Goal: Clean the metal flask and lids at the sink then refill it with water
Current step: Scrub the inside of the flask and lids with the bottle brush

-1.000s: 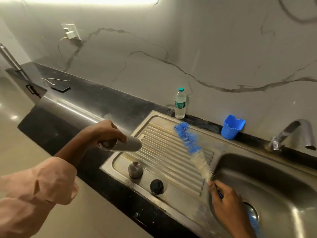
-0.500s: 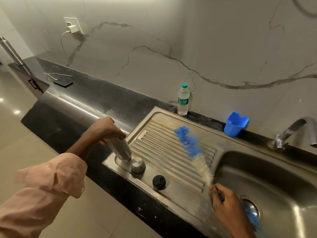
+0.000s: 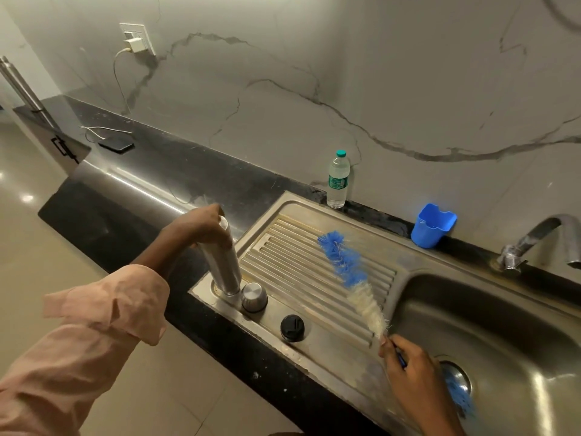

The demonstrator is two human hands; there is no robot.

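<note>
From the head camera: a second ago the left hand (image 3: pixel 201 226) held the metal flask (image 3: pixel 224 262) level in the air over the counter; half a second ago it had come down tilted, and now it stands nearly upright, one end planted on the near left corner of the steel drainboard (image 3: pixel 317 278), the fingers curled round the upper end. I cannot tell which end is the mouth. The steel cup lid (image 3: pixel 254 296) sits dome-up just beside the flask's foot, about touching it, and the black stopper lid (image 3: pixel 292 327) lies a little further right along the front rim; neither has moved.

The right hand (image 3: pixel 412 369) pinches the wire stem of the bottle brush (image 3: pixel 352 278), as before, its blue-and-white bristles slanting up and away over the drainboard ribs. A second tuft of blue bristles shows below that hand, over the sink bowl (image 3: pixel 503 335) near the drain.

The plastic water bottle (image 3: pixel 338 180) by the wall has a green cap and a green label, its print too small to read; the bottle looks clear, and I cannot make out a fill level. The blue plastic cup (image 3: pixel 432 225) stands on the back ledge near the tap (image 3: pixel 534 240); its inside is in shadow. A phone (image 3: pixel 116 143) lies on the black counter (image 3: pixel 141 190), its white cable running up to a charger (image 3: pixel 133 44) in the wall socket.
</note>
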